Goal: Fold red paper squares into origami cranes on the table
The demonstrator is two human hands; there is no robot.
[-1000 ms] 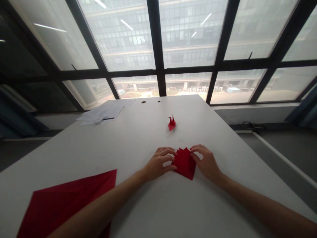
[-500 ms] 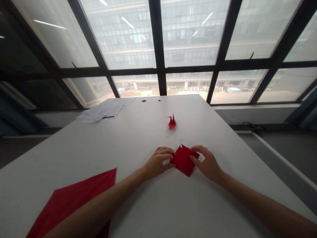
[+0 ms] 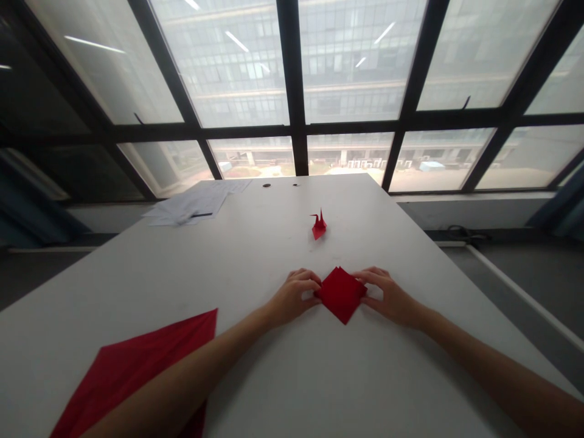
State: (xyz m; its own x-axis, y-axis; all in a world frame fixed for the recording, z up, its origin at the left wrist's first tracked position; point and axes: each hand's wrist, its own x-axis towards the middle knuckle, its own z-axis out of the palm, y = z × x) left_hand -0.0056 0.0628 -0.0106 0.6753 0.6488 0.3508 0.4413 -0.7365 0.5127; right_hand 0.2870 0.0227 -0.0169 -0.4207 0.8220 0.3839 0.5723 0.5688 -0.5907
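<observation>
A small red sheet of origami paper, folded to a diamond, lies between my two hands with one corner pointing toward me. My left hand pinches its left corner between thumb and fingers. At the opposite corner, my right hand grips the edge with thumb and fingertips. Two layers show slightly apart at the far tip. Beyond my hands a finished red paper crane stands on the table. Partly covered by my left forearm is a larger red sheet.
The white table stretches to the dark-framed windows. Loose white papers with a dark pen lie at its far left. Two small dark marks or holes are near the far edge. A black cable is on the right, off the table.
The far layers of the folded paper have come closer together, making a neater diamond. My right hand has shifted from over its face to its right corner. My left hand stays at the left corner.
</observation>
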